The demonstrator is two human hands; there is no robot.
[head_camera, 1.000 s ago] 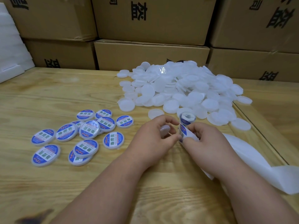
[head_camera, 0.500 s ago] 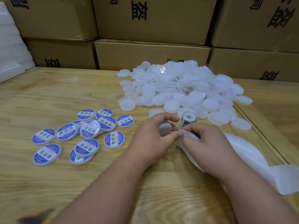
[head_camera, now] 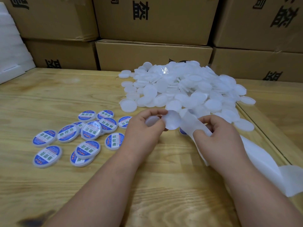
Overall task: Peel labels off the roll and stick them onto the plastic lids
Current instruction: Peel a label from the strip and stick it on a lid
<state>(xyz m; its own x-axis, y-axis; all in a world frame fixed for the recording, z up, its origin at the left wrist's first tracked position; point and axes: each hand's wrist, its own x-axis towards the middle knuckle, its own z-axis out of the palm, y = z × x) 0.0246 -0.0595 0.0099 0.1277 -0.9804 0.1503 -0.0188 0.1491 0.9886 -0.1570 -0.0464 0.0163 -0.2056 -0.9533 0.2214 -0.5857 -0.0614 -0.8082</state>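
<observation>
My left hand (head_camera: 144,128) sits just in front of the pile of blank lids (head_camera: 183,86), fingers curled around one blank lid (head_camera: 151,120) cupped in the palm, while the thumb and forefinger pinch the edge of a round label (head_camera: 173,119) that shows its pale back to me. My right hand (head_camera: 216,136), on the near right side of the pile, has its fingers curled tight on the white backing strip (head_camera: 191,122); the strip runs up from that grip toward the label, and its loose tail (head_camera: 265,163) trails away to the right of the pile, along the edge of the surface (head_camera: 65,95). A bit of blue print (head_camera: 182,131) peeks out under the strip; I cannot tell if that is the roll itself. To the left of the pile, the labelled lids (head_camera: 88,130) lie scattered face up, some overlapping. Behind the pile, cardboard boxes (head_camera: 152,53) are stacked, and white foam (head_camera: 11,51) is far left of it.
</observation>
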